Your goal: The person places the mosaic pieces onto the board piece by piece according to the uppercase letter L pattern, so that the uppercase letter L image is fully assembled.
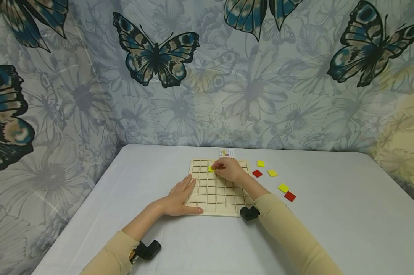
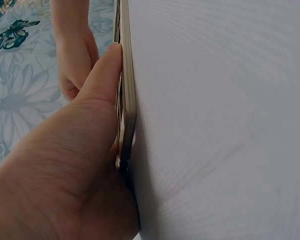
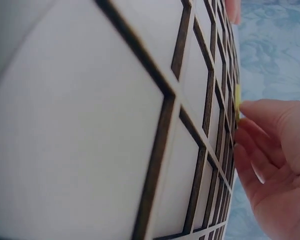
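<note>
A light wooden grid board [image 1: 207, 196] lies on the table. My left hand [image 1: 179, 198] rests at its front left corner, fingers straight over the left edge and thumb along the front edge; the left wrist view shows this thumb [image 2: 102, 75] against the board's rim [image 2: 129, 95]. Near the board's far side, my right hand [image 1: 230, 170] pinches a yellow square tile [image 1: 211, 169] at a cell. In the right wrist view the thumb and curled fingers meet at the yellow tile [image 3: 237, 97]; the fingers partly hide it.
Right of the board lie loose yellow tiles [image 1: 260, 164] and red tiles [image 1: 290, 196]. A small printed grid card [image 1: 226, 152] sits behind the board. White cloth covers the table [image 1: 347, 214]. A butterfly-patterned backdrop [image 1: 207, 114] stands behind.
</note>
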Motion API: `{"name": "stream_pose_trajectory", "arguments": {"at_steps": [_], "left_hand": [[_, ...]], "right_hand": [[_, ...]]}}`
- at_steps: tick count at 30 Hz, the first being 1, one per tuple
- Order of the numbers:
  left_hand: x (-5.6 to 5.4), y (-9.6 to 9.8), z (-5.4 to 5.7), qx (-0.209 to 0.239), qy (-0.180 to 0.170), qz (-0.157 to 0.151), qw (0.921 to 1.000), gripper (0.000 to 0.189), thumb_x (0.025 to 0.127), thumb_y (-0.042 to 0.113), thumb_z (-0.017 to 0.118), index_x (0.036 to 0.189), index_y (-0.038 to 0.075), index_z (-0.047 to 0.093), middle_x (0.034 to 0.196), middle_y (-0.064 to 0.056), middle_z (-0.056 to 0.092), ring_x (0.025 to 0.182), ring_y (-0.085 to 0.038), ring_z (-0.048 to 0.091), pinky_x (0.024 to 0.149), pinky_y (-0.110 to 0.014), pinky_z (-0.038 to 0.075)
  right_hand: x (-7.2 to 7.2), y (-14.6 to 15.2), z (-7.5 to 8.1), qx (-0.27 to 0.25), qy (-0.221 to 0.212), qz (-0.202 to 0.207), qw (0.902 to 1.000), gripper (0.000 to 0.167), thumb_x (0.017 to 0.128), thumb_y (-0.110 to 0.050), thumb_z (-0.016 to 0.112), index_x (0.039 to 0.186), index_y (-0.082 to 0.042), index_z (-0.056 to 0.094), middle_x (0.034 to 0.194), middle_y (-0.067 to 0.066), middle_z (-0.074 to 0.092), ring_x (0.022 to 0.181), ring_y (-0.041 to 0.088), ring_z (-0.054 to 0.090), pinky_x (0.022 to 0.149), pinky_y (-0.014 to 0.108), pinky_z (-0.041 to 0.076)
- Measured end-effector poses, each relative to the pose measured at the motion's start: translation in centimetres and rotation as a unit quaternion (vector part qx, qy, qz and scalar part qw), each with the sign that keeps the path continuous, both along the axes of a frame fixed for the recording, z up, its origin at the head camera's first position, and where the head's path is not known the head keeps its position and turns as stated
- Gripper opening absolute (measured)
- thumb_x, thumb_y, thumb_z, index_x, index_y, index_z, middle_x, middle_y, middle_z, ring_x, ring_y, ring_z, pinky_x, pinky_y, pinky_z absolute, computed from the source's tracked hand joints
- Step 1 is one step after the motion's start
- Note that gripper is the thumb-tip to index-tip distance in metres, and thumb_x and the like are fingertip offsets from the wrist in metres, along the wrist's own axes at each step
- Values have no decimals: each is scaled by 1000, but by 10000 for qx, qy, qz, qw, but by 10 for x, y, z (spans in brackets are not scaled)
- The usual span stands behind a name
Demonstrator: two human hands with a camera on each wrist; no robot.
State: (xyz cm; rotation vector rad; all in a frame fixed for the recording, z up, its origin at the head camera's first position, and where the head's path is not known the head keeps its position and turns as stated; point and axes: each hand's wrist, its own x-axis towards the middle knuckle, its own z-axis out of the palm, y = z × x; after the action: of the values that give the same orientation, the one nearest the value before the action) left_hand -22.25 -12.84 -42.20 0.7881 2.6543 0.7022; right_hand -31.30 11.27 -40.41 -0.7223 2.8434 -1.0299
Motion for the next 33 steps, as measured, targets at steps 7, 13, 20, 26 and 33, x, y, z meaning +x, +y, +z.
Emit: {"name": "stream_pose_trajectory", "arguments": {"at_steps": [7,13,20,26,33], "left_hand": [[-1,0,0,-27,18,-19,10000,106,87,58,64,155,0,6,161,-19,-8,148,-30,-7,118,-47,-1],[0,0,0,-45,29,-62,10000,106,88,58,63,155,-1,6,161,-19,-8,148,-30,-7,118,-47,-1],[2,0,2,5,128,-106,9999,105,88,56,64,154,-3,8,161,-21,-7,148,-33,-5,117,-50,2],[1,0,1,-7,128,-113,9999,106,88,56,64,155,-3,7,161,-20,-8,148,-32,-6,117,-49,1],[1,0,-1,-7,116,-70,9999,106,87,58,64,155,-2,7,161,-19,-8,148,-31,-6,117,-49,1]], "right_hand": [[2,7,2,-311,-375,-362,9982,17,95,-17,64,107,-11,74,106,5,68,102,24,63,84,39,52],[4,18,6,-764,-412,-662,9940,19,97,-19,62,109,-10,73,108,5,70,102,24,63,85,41,50],[10,35,11,-1391,-651,-1056,9825,22,98,-18,59,115,-8,70,114,10,67,102,26,62,83,42,51],[11,49,12,-1673,-852,-1411,9720,25,99,-19,58,118,-7,68,118,11,65,108,29,60,85,42,50],[11,66,12,-1655,-927,-1595,9688,28,99,-19,57,121,-5,65,121,14,63,88,19,61,70,34,50]]}}
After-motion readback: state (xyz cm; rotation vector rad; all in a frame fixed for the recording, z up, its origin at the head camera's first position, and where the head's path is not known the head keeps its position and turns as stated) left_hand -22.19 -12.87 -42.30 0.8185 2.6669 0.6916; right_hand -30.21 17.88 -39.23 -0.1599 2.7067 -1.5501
